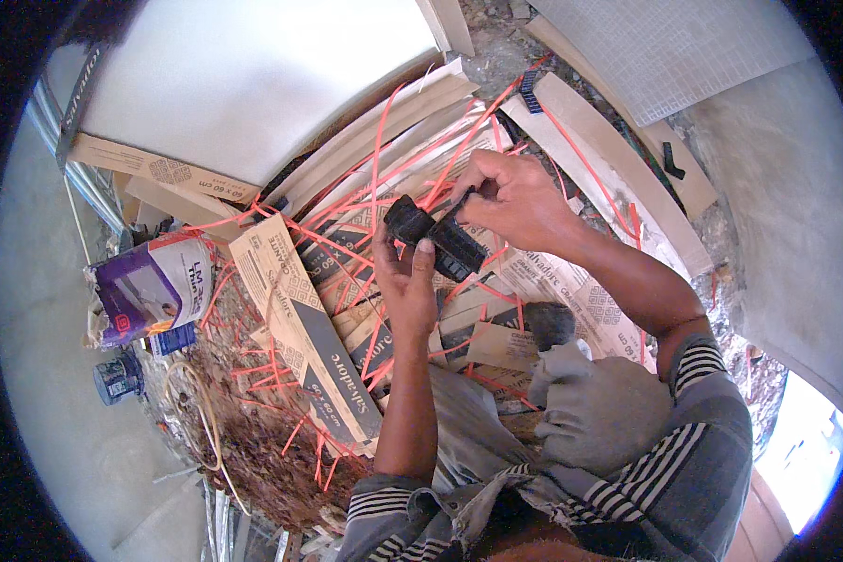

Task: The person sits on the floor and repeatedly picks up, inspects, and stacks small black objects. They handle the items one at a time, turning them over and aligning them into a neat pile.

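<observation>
your left hand [406, 290] is closed around the black pieces [457, 253], thumb across the front and fingers curled beneath. your right hand [510, 201] is nearly shut, its thumb and fingers pinching the upper end of the same bundle. you hold the bundle in the air in front of you, above the middle of the cardboard [304, 337] heap on the floor [51, 309].

for writing, you have dark and light lettering, a size mark and maze-like square emblems along the tan and grey cardboard strips; some of it runs upside down to you. the bag [155, 288], purple and white, at the left edge of the heap, carries large lettering and a red mark. the blue tub [119, 377] just below it has a label too small to read. a dark strip at the left corner of the white panel [272, 84] also bears letters.

for edges, the white panel's curved lower edge borders the heap at the far left, and the patterned grey tile [684, 51] stands at the far right. orange straps [375, 187] tangle over the cardboard around and below your hands. two loose black clips [672, 161] lie near the heap's right side, well apart from your fingers.
</observation>
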Demonstrator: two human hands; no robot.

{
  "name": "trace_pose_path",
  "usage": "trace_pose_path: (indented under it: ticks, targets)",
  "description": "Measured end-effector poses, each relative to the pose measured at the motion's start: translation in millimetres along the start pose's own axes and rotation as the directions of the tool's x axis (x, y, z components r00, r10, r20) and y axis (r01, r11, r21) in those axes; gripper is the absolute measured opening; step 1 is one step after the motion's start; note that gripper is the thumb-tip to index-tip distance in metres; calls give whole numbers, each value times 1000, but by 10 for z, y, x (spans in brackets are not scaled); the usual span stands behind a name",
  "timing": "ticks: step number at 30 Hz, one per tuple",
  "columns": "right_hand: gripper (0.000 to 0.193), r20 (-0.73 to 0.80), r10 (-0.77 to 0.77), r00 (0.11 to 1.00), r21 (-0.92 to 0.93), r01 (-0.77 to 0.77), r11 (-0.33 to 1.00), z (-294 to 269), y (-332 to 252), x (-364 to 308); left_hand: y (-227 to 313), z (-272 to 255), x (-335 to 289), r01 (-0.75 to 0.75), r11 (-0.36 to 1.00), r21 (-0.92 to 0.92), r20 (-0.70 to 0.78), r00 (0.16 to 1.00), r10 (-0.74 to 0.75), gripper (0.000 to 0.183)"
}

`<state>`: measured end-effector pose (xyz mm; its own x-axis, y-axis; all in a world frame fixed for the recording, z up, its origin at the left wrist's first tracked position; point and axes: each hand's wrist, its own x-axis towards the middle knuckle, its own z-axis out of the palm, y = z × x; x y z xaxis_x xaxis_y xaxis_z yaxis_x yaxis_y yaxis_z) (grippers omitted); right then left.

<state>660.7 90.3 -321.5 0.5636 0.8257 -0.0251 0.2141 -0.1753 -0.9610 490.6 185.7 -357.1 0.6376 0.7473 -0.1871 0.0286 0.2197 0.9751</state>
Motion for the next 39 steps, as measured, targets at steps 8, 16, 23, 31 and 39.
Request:
trace_pose_path:
  ticks: [8, 16, 23, 31, 39]
  targets:
    - [17, -64, -233, 970, -210, 215, 954, 81, -93, -98, 125, 162, -11, -135, 990, 45, 51, 990, 133, 62]
    - [30, 128, -173, 977, 71, 165, 984, 158, -70, -139, -52, 56, 20, -235, 969, -76, -50, 971, 232, 59]
    - [51, 168, 0, 986, 223, -38, 974, 219, -118, -120, -58, 26, -29, -20, 873, -487, 48, 998, 50, 52]
    - [70, 320, 89, 943, 282, -184, 942, 257, -39, -38, -61, 104, -127, -27, 934, -356, 39, 998, 43, 54]
    - [71, 440, 138, 887, 292, -287, 912, 412, 108, -54, -71, -153, -240, 129, 925, -356, 193, 979, -62, 55]
